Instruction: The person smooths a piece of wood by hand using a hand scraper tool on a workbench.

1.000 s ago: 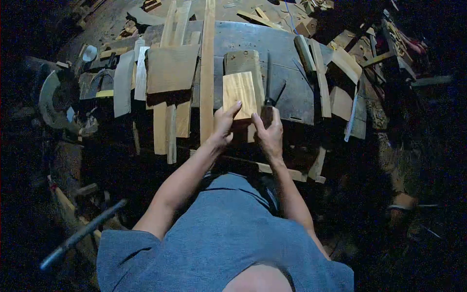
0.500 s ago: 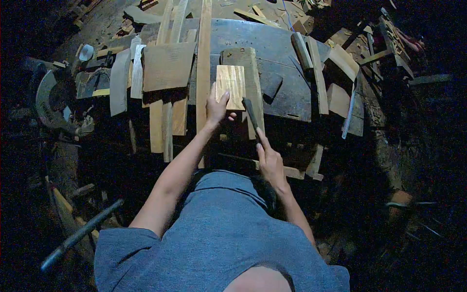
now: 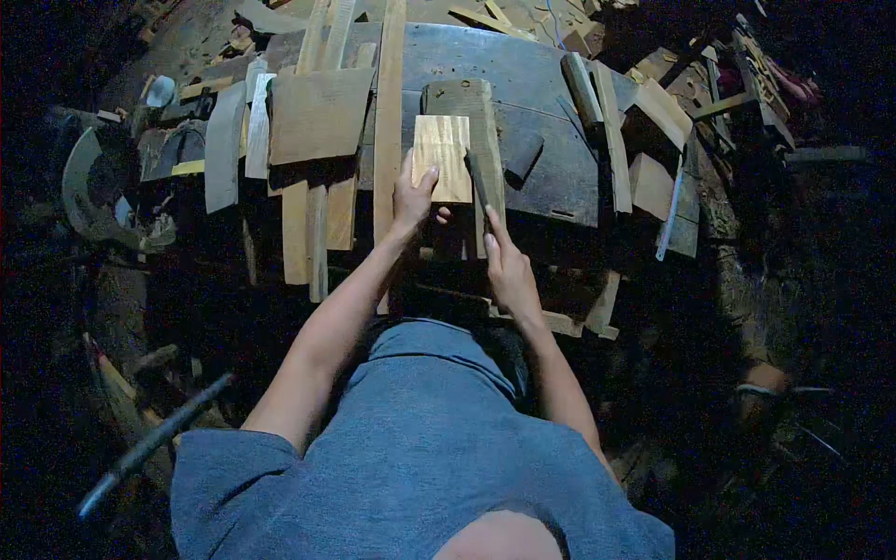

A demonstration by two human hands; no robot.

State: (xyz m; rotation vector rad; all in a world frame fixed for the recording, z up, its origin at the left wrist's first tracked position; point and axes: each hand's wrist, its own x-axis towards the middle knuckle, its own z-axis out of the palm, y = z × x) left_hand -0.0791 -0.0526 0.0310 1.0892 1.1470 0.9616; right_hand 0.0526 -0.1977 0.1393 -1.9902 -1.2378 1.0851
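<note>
My left hand grips a pale, striped rectangular wooden block by its lower left side, thumb on the face and fingertips showing below the bottom edge. In my right hand is a long, dark, flat file, its upper end lying along the block's right edge. Fingers wrap around its lower end, which hides the handle. Behind the block lies a thicker wooden board on the workbench.
Several planks and a broad board lie on the bench's left side. A dark block sits right of the file. Farther right are wooden pieces and a thin blade-like strip. Offcuts litter the ground behind the bench.
The file has slid forward along the block's right edge, my right hand moving up and slightly left with it. My left hand still holds the block in place.
</note>
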